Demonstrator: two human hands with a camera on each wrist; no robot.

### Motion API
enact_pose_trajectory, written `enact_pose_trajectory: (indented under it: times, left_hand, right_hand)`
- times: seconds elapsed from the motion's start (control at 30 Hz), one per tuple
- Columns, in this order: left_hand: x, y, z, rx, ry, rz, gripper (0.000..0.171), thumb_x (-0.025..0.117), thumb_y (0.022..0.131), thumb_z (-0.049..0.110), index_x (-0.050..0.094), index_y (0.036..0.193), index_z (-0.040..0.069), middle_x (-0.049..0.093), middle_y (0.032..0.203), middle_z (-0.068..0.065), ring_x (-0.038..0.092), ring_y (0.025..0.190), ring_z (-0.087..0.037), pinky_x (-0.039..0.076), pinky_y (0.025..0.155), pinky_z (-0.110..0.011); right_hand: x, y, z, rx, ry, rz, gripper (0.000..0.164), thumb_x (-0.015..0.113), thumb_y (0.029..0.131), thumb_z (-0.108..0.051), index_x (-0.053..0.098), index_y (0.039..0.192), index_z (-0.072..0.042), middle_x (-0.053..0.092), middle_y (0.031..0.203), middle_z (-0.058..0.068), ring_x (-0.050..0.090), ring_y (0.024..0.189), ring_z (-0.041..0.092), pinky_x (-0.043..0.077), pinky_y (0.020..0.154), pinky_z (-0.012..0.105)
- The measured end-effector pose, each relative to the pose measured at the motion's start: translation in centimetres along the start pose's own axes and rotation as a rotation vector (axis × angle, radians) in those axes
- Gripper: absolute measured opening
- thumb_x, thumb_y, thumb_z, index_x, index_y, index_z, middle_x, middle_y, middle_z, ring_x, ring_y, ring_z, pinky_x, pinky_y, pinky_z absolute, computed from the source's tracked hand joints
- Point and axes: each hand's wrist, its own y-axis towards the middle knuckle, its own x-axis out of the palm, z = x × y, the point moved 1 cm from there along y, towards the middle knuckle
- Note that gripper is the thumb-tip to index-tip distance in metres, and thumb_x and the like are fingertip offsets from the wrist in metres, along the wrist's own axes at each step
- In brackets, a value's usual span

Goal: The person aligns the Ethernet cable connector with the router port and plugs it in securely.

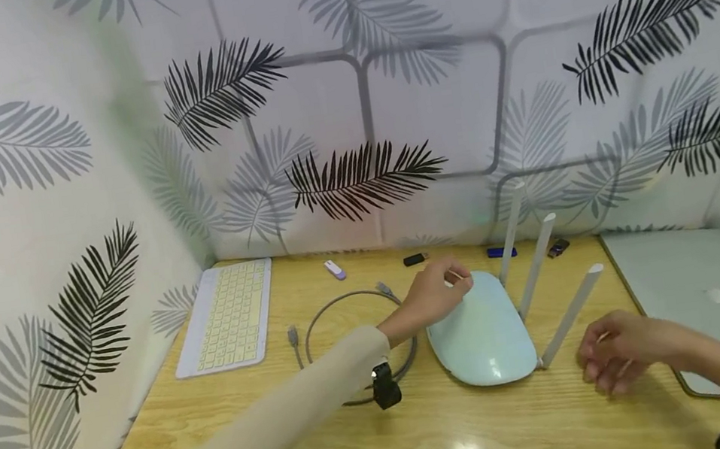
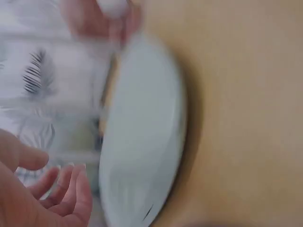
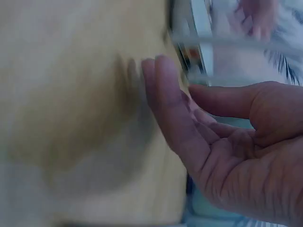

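A white router (image 1: 484, 337) with three upright grey-white antennas (image 1: 573, 314) lies on the wooden table. My left hand (image 1: 433, 292) is over the router's back left edge, fingers loosely bent with nothing between them. In the left wrist view that hand (image 2: 52, 189) is beside the router's pale casing (image 2: 142, 127), thumb and fingers apart. To the right of the nearest antenna, my right hand (image 1: 629, 350) hovers low over the table. Its fingers (image 3: 173, 109) are relaxed and hold nothing in the right wrist view.
A white keyboard (image 1: 229, 317) lies at the back left, a coiled grey cable (image 1: 314, 321) left of the router. Along the back are purple-white (image 1: 335, 269), black (image 1: 415, 259) and blue (image 1: 501, 252) USB sticks and a small dark item (image 1: 557, 248). A silver laptop (image 1: 703, 285) lies right.
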Motion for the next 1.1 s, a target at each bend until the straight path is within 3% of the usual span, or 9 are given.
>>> enact_pose_trajectory:
  times: [0.1,0.17,0.3,0.47,0.63,0.7,0.87,0.97,1.1]
  left_hand:
    - [0.2,-2.9,-0.1,-0.2,-0.35,-0.112,0.018,0.056,0.1,0.021,0.062,0.112,0.008,0.07,0.106,-0.007,0.071,0.091,-0.019,0.06,0.075,-0.03]
    - [0.5,-4.9,-0.4,-0.319,-0.509,-0.161,0.021,0.055,0.1,0.017,0.061,0.115,0.005,0.072,0.107,-0.01,0.073,0.092,-0.023,0.062,0.079,-0.034]
    - [2.0,-8.9,-1.0,-0.444,-0.648,-0.23,0.026,0.052,0.1,0.014,0.059,0.12,-0.002,0.072,0.111,-0.015,0.072,0.101,-0.032,0.061,0.085,-0.041]
    - [4.4,-12.1,-2.0,-0.499,-0.764,-0.278,0.022,0.048,0.102,0.015,0.058,0.11,-0.003,0.072,0.11,-0.023,0.069,0.103,-0.041,0.06,0.085,-0.047]
    - [5.8,-12.7,-2.6,-0.492,-0.832,-0.263,0.025,0.045,0.103,0.018,0.058,0.108,-0.003,0.071,0.112,-0.024,0.069,0.103,-0.041,0.059,0.086,-0.048]
    - [6.1,-12.7,-2.7,-0.492,-0.85,-0.248,0.028,0.044,0.104,0.019,0.057,0.111,-0.004,0.071,0.112,-0.023,0.069,0.104,-0.04,0.059,0.086,-0.047]
    - [6.4,-12.2,-2.7,-0.512,-0.887,-0.196,0.029,0.044,0.105,0.021,0.056,0.112,-0.005,0.071,0.111,-0.022,0.07,0.103,-0.037,0.06,0.085,-0.044]
    - [6.7,-11.9,-2.6,-0.503,-0.883,-0.163,0.033,0.044,0.105,0.02,0.06,0.111,-0.008,0.071,0.11,-0.022,0.07,0.102,-0.035,0.061,0.084,-0.041]
    - [7.2,-11.7,-2.6,-0.477,-0.846,-0.123,0.039,0.044,0.105,0.019,0.065,0.111,-0.012,0.072,0.109,-0.023,0.071,0.1,-0.034,0.061,0.081,-0.038]
  right_hand:
    - [-3.4,0.7,-0.7,0.0,-0.063,0.164,0.026,0.042,0.104,-0.007,0.05,0.117,0.013,0.072,0.096,0.011,0.072,0.085,0.024,0.063,0.074,0.039]
    - [-4.9,2.0,-1.4,-0.032,-0.084,0.259,0.03,0.043,0.103,-0.006,0.048,0.121,0.017,0.072,0.096,0.008,0.073,0.085,0.022,0.063,0.076,0.04]
    - [-6.7,5.2,-2.8,-0.138,-0.1,0.344,0.043,0.053,0.102,-0.015,0.046,0.127,0.019,0.073,0.096,0.007,0.073,0.086,0.019,0.062,0.08,0.041]
    - [-7.4,9.1,-3.9,-0.233,-0.083,0.338,0.044,0.056,0.101,-0.023,0.053,0.127,0.011,0.075,0.101,0.003,0.073,0.094,0.017,0.061,0.084,0.039]
    - [-6.8,11.8,-4.7,-0.439,-0.072,0.221,0.042,0.052,0.102,-0.018,0.051,0.13,0.014,0.073,0.115,0.005,0.07,0.103,0.014,0.059,0.085,0.029]
    - [-6.6,12.9,-4.8,-0.497,-0.001,0.134,0.037,0.047,0.104,-0.011,0.051,0.13,0.015,0.071,0.118,0.006,0.069,0.107,0.014,0.058,0.088,0.029]
    - [-6.4,14.8,-5.6,-0.308,0.12,0.099,0.034,0.048,0.104,-0.015,0.057,0.129,0.006,0.074,0.11,0.002,0.07,0.103,0.012,0.058,0.091,0.031]
    - [-6.6,15.4,-5.6,-0.184,0.113,0.108,0.032,0.053,0.102,-0.02,0.062,0.125,0.001,0.075,0.106,-0.001,0.071,0.1,0.011,0.058,0.091,0.03]
    - [-6.4,15.2,-5.8,-0.155,0.107,0.068,0.024,0.057,0.1,-0.018,0.069,0.117,-0.007,0.075,0.103,-0.006,0.071,0.098,0.009,0.059,0.09,0.029]
